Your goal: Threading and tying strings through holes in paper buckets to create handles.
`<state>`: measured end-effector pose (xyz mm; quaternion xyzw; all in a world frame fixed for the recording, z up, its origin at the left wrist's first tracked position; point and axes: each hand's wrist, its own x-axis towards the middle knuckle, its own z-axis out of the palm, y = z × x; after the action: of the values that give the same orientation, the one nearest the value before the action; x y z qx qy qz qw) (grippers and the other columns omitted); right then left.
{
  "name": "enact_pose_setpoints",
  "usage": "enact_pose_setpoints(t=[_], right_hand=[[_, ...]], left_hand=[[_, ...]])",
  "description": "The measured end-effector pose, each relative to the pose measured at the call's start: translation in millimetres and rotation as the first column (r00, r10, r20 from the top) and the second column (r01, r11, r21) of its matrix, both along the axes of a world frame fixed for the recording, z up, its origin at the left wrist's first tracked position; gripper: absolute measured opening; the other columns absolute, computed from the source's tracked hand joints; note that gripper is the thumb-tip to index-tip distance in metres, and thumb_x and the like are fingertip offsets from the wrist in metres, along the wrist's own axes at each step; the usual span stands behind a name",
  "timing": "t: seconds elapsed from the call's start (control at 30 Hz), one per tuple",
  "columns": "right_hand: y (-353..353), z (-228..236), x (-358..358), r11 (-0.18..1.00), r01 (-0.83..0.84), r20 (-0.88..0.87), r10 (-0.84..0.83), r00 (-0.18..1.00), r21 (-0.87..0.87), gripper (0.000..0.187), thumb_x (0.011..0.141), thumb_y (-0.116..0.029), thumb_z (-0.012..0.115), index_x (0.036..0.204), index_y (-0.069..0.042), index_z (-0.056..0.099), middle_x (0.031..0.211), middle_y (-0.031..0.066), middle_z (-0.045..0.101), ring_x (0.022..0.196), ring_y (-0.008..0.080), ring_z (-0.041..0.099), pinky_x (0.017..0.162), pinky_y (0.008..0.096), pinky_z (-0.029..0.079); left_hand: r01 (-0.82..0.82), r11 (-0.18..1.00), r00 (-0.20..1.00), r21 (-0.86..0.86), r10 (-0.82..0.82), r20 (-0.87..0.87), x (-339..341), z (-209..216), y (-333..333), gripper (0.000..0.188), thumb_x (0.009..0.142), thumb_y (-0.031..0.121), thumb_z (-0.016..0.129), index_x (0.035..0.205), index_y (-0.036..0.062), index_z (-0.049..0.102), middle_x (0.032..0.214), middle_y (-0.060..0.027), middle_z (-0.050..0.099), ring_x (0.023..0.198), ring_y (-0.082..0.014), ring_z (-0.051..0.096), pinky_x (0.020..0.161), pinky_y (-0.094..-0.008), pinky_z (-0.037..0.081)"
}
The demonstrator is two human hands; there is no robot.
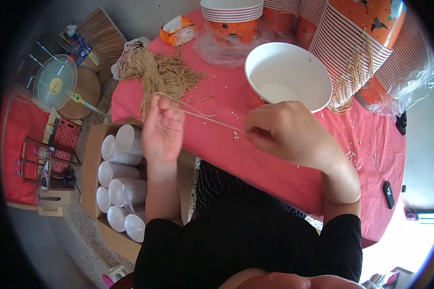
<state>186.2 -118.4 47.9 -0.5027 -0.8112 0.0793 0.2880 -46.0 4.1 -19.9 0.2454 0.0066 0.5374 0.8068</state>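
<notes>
A beige cord (207, 118) stretches above the near side of the red-covered bench (217, 149), its ends in two hands: the left hand's (164, 127) grip is pinched on it, and the right hand's (291, 132) grip is clamped on it too. Just beyond the right hand, partly behind it, stands a white-lined tub (287, 67). A heap of cords (164, 72) lies past the left hand; white bits (236, 135) are scattered about. Dark bats decorate the nested orange tubs (354, 36). Wrapped cups (125, 192) fill a carton (93, 161) below.
</notes>
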Motion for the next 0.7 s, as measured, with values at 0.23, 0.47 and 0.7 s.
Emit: enact_pose_setpoints(t=[0.23,0.47,0.7], right_hand=[[-6,18,18,0.999,0.024,0.01,-0.024,1.0,-0.036,0.01,0.079,-0.01,0.064,0.072,-0.004,0.06,0.071,0.0147,0.063,0.073,0.0345,0.063,0.064,0.0446,0.049],[-8,21,21,0.998,0.064,0.007,-0.064,0.998,-0.017,0.009,0.078,-0.008,0.064,0.074,-0.002,0.059,0.074,0.014,0.063,0.076,0.0347,0.064,0.065,0.0442,0.049],[-10,22,14,0.994,0.1,0.056,-0.102,0.993,0.031,0.01,0.077,-0.008,0.066,0.083,-0.003,0.061,0.08,0.014,0.064,0.078,0.0348,0.064,0.067,0.044,0.049]], left_hand=[[-0.171,0.985,0.972,-0.004,0.168,-0.162,-39,-28,23,0.009,0.1,0.012,0.049,0.1,0.004,0.054,0.088,-0.0037,0.054,0.076,-0.0117,0.048,0.07,-0.0265,0.041],[-0.134,0.926,0.833,0.353,0.298,-0.466,-16,-30,8,0.007,0.097,0.01,0.054,0.099,0.0044,0.057,0.085,-0.0047,0.059,0.075,-0.0121,0.053,0.069,-0.027,0.043],[0.388,0.14,-0.338,0.911,0.941,-0.001,-14,-32,17,0.018,0.085,0.009,0.066,0.101,0.0015,0.064,0.111,-0.0141,0.061,0.093,-0.0293,0.061,0.082,-0.0374,0.049]])
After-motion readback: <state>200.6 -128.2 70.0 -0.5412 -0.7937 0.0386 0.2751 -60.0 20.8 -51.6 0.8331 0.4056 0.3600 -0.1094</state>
